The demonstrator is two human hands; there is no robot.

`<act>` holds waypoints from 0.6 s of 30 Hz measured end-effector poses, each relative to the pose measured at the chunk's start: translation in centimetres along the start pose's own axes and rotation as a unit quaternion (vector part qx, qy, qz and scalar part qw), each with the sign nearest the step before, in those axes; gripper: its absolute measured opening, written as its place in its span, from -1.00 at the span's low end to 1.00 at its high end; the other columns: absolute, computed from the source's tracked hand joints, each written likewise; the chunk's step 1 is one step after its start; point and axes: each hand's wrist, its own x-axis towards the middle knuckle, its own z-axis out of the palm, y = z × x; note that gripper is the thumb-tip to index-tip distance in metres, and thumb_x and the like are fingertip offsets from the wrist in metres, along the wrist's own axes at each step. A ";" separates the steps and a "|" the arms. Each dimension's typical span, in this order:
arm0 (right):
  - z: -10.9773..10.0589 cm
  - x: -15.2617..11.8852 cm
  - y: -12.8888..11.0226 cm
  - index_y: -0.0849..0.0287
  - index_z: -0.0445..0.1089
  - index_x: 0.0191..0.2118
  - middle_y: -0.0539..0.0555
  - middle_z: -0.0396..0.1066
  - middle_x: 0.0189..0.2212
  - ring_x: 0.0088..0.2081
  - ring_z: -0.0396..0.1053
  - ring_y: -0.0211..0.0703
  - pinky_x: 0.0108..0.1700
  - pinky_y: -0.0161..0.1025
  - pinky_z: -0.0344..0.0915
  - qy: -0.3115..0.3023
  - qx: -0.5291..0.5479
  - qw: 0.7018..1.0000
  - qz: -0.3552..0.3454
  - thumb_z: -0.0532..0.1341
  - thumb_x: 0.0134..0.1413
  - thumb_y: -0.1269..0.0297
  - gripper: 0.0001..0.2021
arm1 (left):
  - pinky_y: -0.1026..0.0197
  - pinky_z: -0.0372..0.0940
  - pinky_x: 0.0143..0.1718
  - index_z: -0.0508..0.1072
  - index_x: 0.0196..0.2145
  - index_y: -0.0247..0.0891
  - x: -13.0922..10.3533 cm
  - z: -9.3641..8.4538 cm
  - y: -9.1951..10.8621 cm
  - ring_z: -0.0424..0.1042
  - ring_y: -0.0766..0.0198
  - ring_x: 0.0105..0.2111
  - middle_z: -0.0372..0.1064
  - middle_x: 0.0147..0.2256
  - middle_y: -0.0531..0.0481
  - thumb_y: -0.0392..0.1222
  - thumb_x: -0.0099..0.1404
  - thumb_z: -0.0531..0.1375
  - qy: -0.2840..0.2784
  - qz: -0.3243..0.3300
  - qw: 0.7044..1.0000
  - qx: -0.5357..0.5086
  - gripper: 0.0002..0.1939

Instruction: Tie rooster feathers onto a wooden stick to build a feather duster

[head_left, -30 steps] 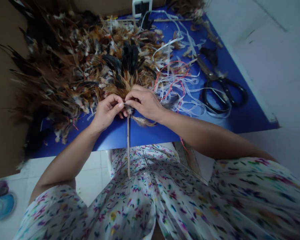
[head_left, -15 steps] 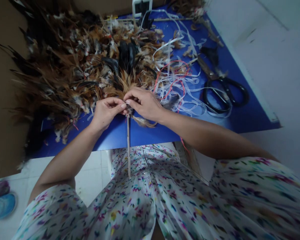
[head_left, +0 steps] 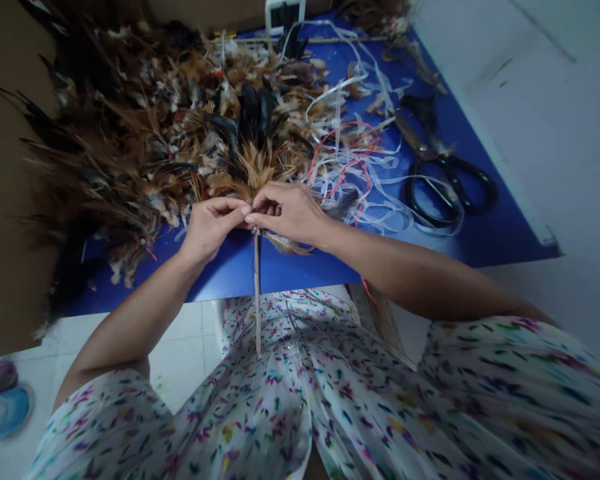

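My left hand (head_left: pixel 207 228) pinches the bound feather base of a feather duster, where feathers meet a thin wooden stick (head_left: pixel 257 293). My right hand (head_left: pixel 296 213) is closed at the same spot, thumb against forefinger, with the two hands' fingertips touching or nearly so. Beyond my fingers the brown feathers (head_left: pixel 255 167) and black feathers (head_left: pixel 256 110) of the duster fan away from me. The bare stick points toward my lap. A loose-looking pale feather (head_left: pixel 287 245) pokes out under my right hand. Whatever thread lies between the fingertips is hidden.
A large heap of brown feathers (head_left: pixel 145 127) covers the left of the blue table (head_left: pixel 310 270). Tangled clear plastic ribbon (head_left: pixel 380 177) and red string (head_left: pixel 343 175) lie to the right, beside black-handled scissors (head_left: pixel 433 193). A cardboard wall (head_left: pixel 10 200) stands at left.
My right thumb and fingertips have shifted slightly left and down, closer against my left fingertips. The stick, the feathers and my left hand stay nearly in place.
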 end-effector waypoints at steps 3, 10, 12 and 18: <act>-0.1 0.1 0.2 0.26 0.48 -0.36 0.02 0.45 -0.40 -0.38 0.31 -0.30 -0.25 -0.29 0.18 0.008 0.002 1.000 -0.006 0.27 0.12 0.21 -0.81 | 0.19 0.50 -0.36 0.60 -0.44 -0.30 -0.2 0.1 0.4 0.53 0.26 -0.52 0.53 -0.52 -0.01 -0.05 -0.06 0.46 -0.012 -0.021 0.999 -0.030 -0.72; 0.0 -0.1 -0.3 0.27 0.51 -0.34 0.02 0.47 -0.41 -0.43 0.30 -0.33 -0.30 -0.31 0.18 0.012 0.007 1.000 0.017 0.30 0.07 0.19 -0.80 | 0.24 0.48 -0.39 0.61 -0.46 -0.30 -0.4 0.4 0.9 0.50 0.32 -0.56 0.52 -0.54 0.02 -0.29 -0.09 0.36 0.001 -0.031 0.999 -0.035 -0.85; 0.1 -0.1 -0.5 0.27 0.50 -0.36 0.03 0.47 -0.41 -0.41 0.30 -0.32 -0.29 -0.30 0.18 0.013 -0.002 1.000 0.025 0.30 0.09 0.16 -0.77 | 0.27 0.47 -0.40 0.61 -0.45 -0.29 -0.4 0.4 0.8 0.49 0.34 -0.56 0.52 -0.54 0.03 -0.30 -0.10 0.38 0.003 -0.020 0.999 -0.027 -0.84; -0.3 0.2 -0.4 0.25 0.48 -0.34 0.04 0.46 -0.40 -0.35 0.33 -0.28 -0.21 -0.28 0.19 0.018 -0.025 0.999 0.009 0.12 0.16 0.37 -0.81 | 0.21 0.49 -0.34 0.60 -0.40 -0.33 -0.4 0.2 0.6 0.54 0.26 -0.51 0.54 -0.51 -0.03 -0.15 -0.08 0.46 -0.011 -0.013 1.000 -0.013 -0.72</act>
